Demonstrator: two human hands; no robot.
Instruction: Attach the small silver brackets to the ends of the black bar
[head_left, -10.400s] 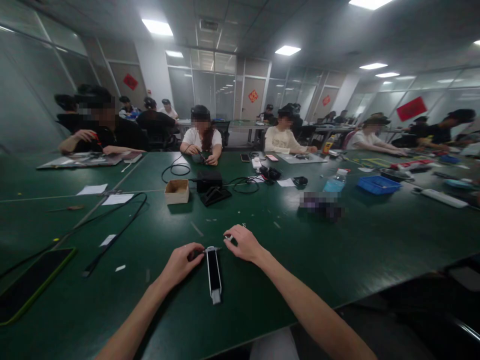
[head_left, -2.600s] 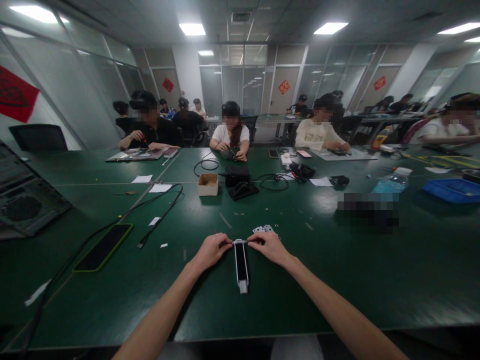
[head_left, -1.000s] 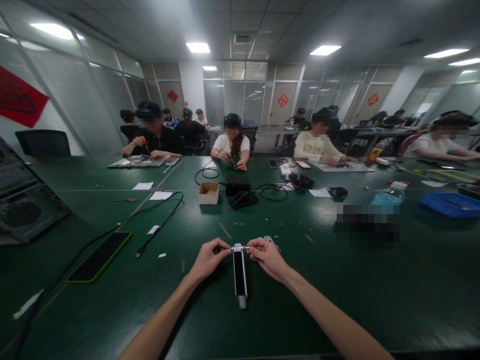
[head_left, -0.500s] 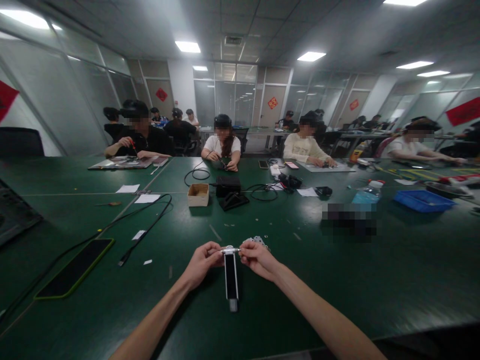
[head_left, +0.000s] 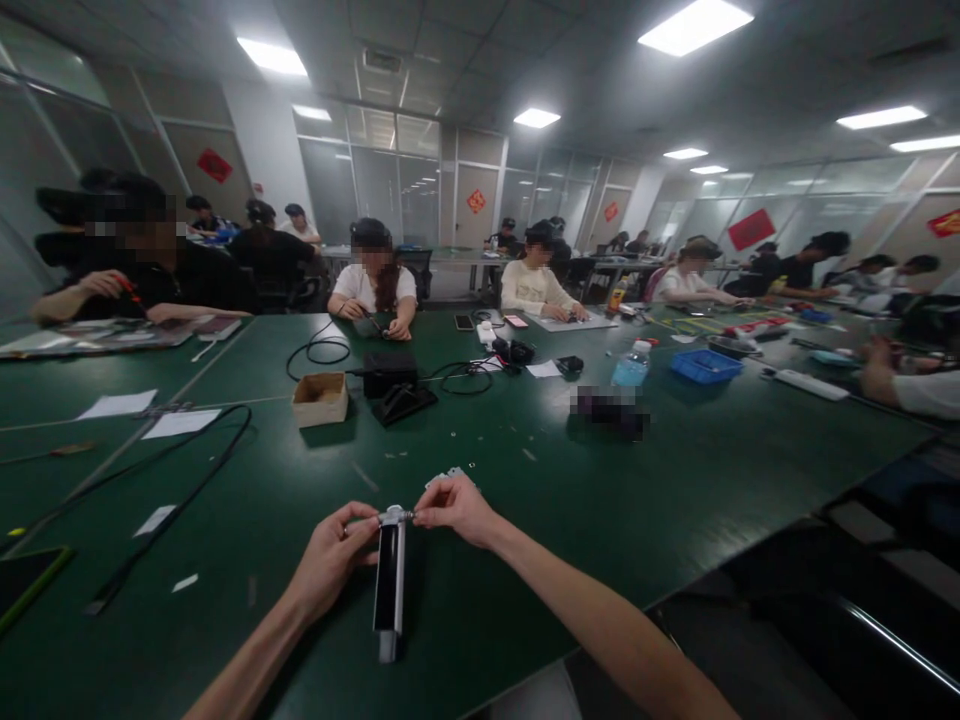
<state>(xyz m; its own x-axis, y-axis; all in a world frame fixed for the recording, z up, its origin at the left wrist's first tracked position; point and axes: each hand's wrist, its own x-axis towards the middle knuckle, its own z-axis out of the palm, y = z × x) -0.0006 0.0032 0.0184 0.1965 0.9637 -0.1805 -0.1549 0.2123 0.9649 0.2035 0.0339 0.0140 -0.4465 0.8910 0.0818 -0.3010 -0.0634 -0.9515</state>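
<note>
A long, narrow device with a silver-white frame and a black middle strip (head_left: 388,580) lies lengthwise before me. A shiny metal crosspiece (head_left: 391,517) runs across its far end. My left hand (head_left: 326,560) is closed on the left side of this end, thumb and fingers pinching it. From the right, my right hand (head_left: 463,512) pinches the tip of a thin metal rod (head_left: 409,515) that sticks out of the crosspiece. What lies between the right fingertips is partly hidden. Just beyond that hand sit small grey metal pieces (head_left: 448,474), partly covered by it.
Further back stand a small cardboard box (head_left: 320,400) and a black boxy device (head_left: 388,374) with cables. A blue tray (head_left: 705,366) and a bottle of blue liquid (head_left: 631,368) are at right. A phone (head_left: 30,585) and a black cable (head_left: 176,510) lie left. Co-workers sit across the table.
The head view has turned to the right, so the table and people appear shifted left. Both hands keep their grip at the device's far end, which looks slightly tilted now.
</note>
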